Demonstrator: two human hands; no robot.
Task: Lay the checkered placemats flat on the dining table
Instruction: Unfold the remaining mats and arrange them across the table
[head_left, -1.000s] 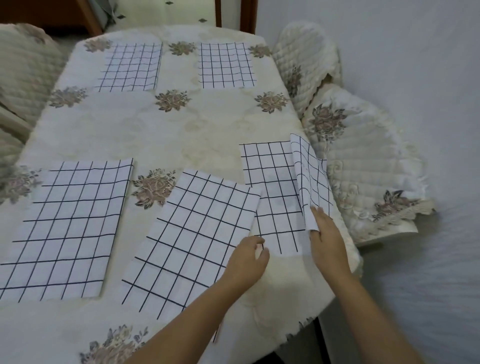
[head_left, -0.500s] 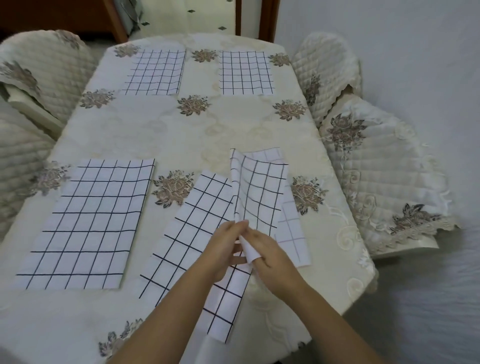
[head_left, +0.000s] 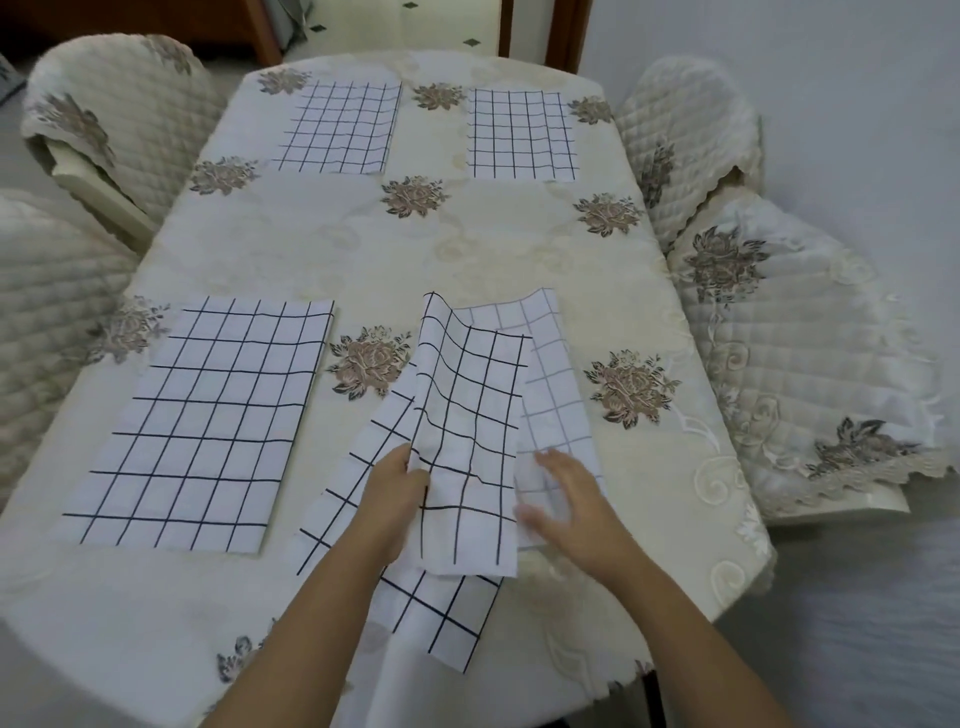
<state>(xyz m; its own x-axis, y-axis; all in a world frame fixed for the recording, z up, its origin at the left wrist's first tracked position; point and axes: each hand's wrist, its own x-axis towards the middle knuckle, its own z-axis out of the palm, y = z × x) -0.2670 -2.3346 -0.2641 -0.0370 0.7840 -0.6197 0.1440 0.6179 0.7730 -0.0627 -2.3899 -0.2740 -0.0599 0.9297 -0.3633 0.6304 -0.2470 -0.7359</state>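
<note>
- Left hand pinches the left edge of the folded placemat, thumb on top and fingers curled under the cloth.
- Right hand has its fingers spread, palm down, over the paler-grid part of the same mat. It's motion-blurred, so I can't tell if it's pressing or just above.
- That mat sits near-right on the dining table. The dark-grid half is doubled over and rippled, and the pale half lies to its right.
- The mat overlaps the skewed placemat, which lies diagonal with its near corner over the table edge.
- Done, by the look of it: near-left placemat, far-left placemat and far-right placemat all lie flat and square.
- Step in hand, my read: unfolding and positioning the fourth mat. The task is over halfway, with two mats left to sort.
- Next move calls for opening the fold, dragging the mat clear of the skewed one and smoothing it with a flat palm. After that, square up the diagonal mat.
- Both forearms reach in from the near edge and converge on the mat. The left wrist is rolled inward for the pinch and the right wrist is level.
- Risk: thin cloth, so pulling one mat may drag the one beneath it.
</note>
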